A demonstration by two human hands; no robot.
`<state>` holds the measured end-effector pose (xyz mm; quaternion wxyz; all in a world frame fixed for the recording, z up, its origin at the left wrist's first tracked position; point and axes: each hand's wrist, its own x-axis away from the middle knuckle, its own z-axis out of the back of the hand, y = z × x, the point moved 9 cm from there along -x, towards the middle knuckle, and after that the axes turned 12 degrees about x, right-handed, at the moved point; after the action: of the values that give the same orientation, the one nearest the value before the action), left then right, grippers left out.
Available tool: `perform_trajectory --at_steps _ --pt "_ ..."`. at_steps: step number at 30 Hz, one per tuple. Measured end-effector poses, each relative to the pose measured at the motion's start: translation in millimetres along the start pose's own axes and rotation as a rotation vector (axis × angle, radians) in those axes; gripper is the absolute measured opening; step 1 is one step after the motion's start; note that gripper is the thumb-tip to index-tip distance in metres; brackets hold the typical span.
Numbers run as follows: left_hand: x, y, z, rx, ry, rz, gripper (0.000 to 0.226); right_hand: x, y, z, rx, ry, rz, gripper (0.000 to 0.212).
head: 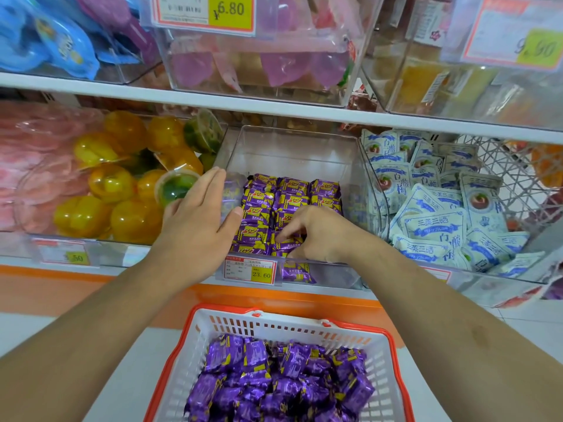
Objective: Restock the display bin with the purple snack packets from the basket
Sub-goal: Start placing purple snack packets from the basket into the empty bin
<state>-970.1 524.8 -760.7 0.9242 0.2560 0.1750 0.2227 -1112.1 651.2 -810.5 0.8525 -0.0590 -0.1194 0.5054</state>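
While both forearms reach forward over the basket (387,354), the left hand (199,213) lies flat with straight fingers against the left wall of the clear display bin (292,153), its thumb spread toward the packets inside. Just beside it, the right hand (316,233) is down in the front of the bin with fingers curled onto the purple snack packets (292,199) there; whether it actually pinches one or only presses on them I cannot tell. Those packets sit in neat rows across the bin floor, filling the front and middle, and one more shows through the front wall next to the price tag (250,271) reading 23.60. Below, the white basket with an orange rim holds a loose heap of purple packets (274,379), near the bottom edge of the view. Left of the bin is a bin of yellow and green jelly cups (122,184); right of it, a bin of white and blue pouches (432,208). On the shelf (274,109) above stand more clear bins with pink and purple packs and a tag marked 6.80.
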Motion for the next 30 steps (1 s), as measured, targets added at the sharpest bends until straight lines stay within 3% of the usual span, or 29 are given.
perform_trajectory --at_steps 10,15,22,25,30 --pt "0 -1 -1 0.003 0.004 0.011 0.068 -9 10 -8 -0.097 0.015 -0.116 0.040" --pt "0 -1 0 0.009 0.004 0.010 0.068 -3 8 -5 -0.091 0.000 -0.085 0.039" --pt "23 4 16 0.047 0.005 0.000 0.068 41 -5 31 -0.187 0.185 -0.092 0.023" --pt "48 8 36 0.058 0.120 -0.054 0.060 76 -25 46 -0.269 0.317 -0.031 0.009" --pt "98 3 29 0.080 0.164 -0.122 0.031 120 -50 2 -0.315 0.248 0.012 0.011"
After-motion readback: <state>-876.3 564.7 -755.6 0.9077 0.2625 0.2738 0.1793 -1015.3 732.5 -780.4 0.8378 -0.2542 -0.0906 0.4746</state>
